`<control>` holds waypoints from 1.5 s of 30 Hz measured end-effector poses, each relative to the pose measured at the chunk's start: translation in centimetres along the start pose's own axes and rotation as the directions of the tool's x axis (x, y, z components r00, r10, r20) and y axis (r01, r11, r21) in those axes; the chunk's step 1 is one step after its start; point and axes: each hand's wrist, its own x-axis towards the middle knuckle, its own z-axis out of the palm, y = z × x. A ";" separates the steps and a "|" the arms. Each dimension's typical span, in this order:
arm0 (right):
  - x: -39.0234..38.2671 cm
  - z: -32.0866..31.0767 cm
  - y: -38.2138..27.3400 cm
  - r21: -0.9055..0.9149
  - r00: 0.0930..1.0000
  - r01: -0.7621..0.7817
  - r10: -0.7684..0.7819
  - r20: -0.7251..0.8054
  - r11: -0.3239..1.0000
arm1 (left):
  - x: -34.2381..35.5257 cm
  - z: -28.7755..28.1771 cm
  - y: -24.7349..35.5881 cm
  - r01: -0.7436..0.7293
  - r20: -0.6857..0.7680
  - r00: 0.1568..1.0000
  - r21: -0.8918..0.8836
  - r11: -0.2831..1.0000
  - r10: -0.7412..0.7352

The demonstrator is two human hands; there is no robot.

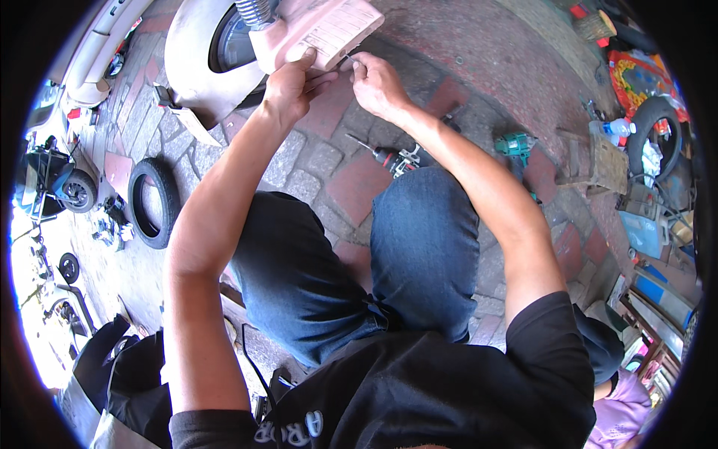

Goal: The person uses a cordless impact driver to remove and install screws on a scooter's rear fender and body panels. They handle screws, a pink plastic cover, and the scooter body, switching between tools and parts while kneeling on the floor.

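Observation:
A pale pink plastic housing (333,26) with a ribbed spring beside it sits at the top centre, by a pale wheel fender (191,41). My left hand (292,86) grips the housing's lower edge, thumb on its face and fingers curled beneath. My right hand (374,86) pinches a small thin metal piece, too small to name, at the housing's lower right edge. Below my hands, on the paving between them and my knees, lies a red and black power drill (393,159) with a long bit.
A teal power tool (513,142) and a wooden stool (598,168) stand right. Loose tyres (138,202) (647,123), scooter parts (108,224) and bins (643,224) line both sides. My jeaned knees are below. Someone in pink (617,408) is at lower right.

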 end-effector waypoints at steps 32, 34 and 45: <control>0.3 -0.1 4.8 0.478 0.994 0.088 -0.107 0.012 0.874 | 0.3 -0.5 0.4 -0.026 0.110 0.994 0.149 0.989 0.009; -1.0 -0.4 6.1 0.513 0.998 -0.064 0.054 0.035 0.856 | 0.2 -0.2 0.2 -0.027 0.075 0.997 0.133 0.991 0.017; 0.7 -5.1 15.4 -0.467 0.778 -0.573 0.626 -0.052 0.673 | -0.4 -0.6 0.5 -0.018 0.067 0.998 0.278 0.960 0.000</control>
